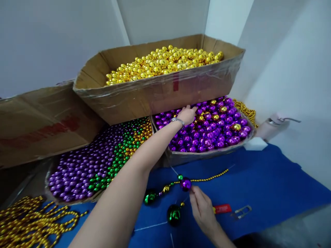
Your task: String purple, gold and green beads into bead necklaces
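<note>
My left hand (188, 114), with a bracelet (178, 120) at the wrist, reaches over the box of shiny purple balls (207, 141). Its visible fingers are slightly apart, and nothing shows held in them; the fingertips are partly hidden. Low in the view, my right hand (203, 206) pinches a large purple ball (185, 184). Touching or close beside that ball is a small green bead (180, 177) on a thin string. A strand of small gold beads (207, 179) runs behind it. Large dark green balls, one at the left (150, 197) and one nearer (173, 215), lie on the blue cloth (271, 182).
An open carton of gold balls (157, 100) rests above the purple ones. Small purple, green and gold beads (85, 168) fill a box at left, below another carton (43, 124). Gold bead strands (26, 220), a red object (222, 208) and a tumbler (274, 125) stand around.
</note>
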`<state>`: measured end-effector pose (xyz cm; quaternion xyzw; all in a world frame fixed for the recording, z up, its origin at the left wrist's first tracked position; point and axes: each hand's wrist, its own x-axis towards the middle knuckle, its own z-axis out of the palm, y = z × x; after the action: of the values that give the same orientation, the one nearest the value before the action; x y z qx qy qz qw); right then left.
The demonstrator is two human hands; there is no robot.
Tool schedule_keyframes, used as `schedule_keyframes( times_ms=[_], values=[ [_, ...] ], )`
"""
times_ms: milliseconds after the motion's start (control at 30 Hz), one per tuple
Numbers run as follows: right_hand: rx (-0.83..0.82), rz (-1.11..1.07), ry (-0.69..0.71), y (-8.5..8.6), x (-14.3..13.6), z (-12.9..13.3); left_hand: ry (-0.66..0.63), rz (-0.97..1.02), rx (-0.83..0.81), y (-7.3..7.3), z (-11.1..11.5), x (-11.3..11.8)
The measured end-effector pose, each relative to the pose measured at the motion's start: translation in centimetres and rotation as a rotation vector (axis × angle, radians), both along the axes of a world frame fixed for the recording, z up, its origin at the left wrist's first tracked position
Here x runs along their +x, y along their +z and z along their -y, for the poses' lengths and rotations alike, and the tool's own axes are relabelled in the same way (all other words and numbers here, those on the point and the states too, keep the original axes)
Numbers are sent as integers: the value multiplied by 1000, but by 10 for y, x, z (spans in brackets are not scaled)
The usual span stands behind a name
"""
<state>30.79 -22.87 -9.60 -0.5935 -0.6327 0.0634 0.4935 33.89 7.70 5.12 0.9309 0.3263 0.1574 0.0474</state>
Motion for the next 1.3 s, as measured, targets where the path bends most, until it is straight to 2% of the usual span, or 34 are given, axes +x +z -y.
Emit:
schedule_keyframes(
  times_ms=[100,167,267,400,500,667,933,1067,1167,1233,1300],
  values=[
    [30,33,2,-3,7,-1,20,-97,11,-4,-7,15],
    [26,19,8,-4,9,0,-3,-125,-1,-6,-6,11],
    [-7,-31,25,-3,9,0,-42,-139,35,-5,-1,-10],
    [-53,-72,43,2,0,-3,-89,-194,135,4,9,-42],
    [-58,-71,80,6,-10,-3,-120,-280,108,8,16,-51],
    [-68,-54,70,7,-18,3,-53,-268,63,7,17,-39],
    [-163,-101,18,7,-16,7,-9,-412,-154,4,-5,-26],
    [-190,-152,46,3,-18,8,-52,-350,-181,1,-4,-26],
    [-172,-145,28,4,-18,11,-84,-204,-153,5,5,-34],
    [-145,-120,6,9,-17,13,-85,-68,-102,11,14,-50],
    [-110,-83,-18,15,-16,14,-127,191,-130,15,26,-78]
  ],
)
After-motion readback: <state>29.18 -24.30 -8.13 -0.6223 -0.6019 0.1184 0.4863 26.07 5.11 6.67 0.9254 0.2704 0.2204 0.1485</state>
